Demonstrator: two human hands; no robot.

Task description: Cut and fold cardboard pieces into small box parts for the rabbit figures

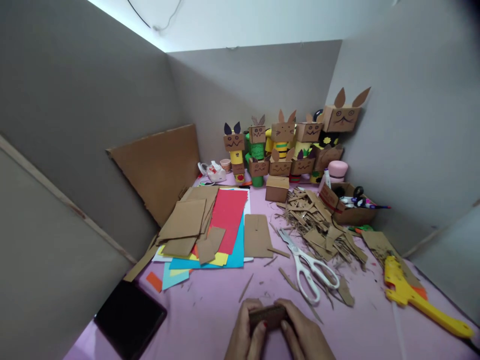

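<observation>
Between my two hands, low in the middle of the head view, is a small folded brown cardboard piece (pixel 273 317). My left hand (pixel 247 330) grips its left end, the thumb pressed on the near face. My right hand (pixel 300 330) closes round the right end in the same way. The underside of the piece is hidden by my fingers. Beyond my hands lie white-handled scissors (pixel 308 265) with their blades apart. Past them sits a flat cardboard rectangle (pixel 258 237) with a short slit near its top.
A heap of cardboard scraps (pixel 315 220) is behind the scissors. Right stands a yellow glue gun (pixel 408 292); left lie coloured paper sheets (pixel 229 220), cardboard pieces (pixel 185 218) and a black flat object (pixel 129 320). Several cardboard animal figures (pixel 283 132) stand at the back beside an open box (pixel 354 215).
</observation>
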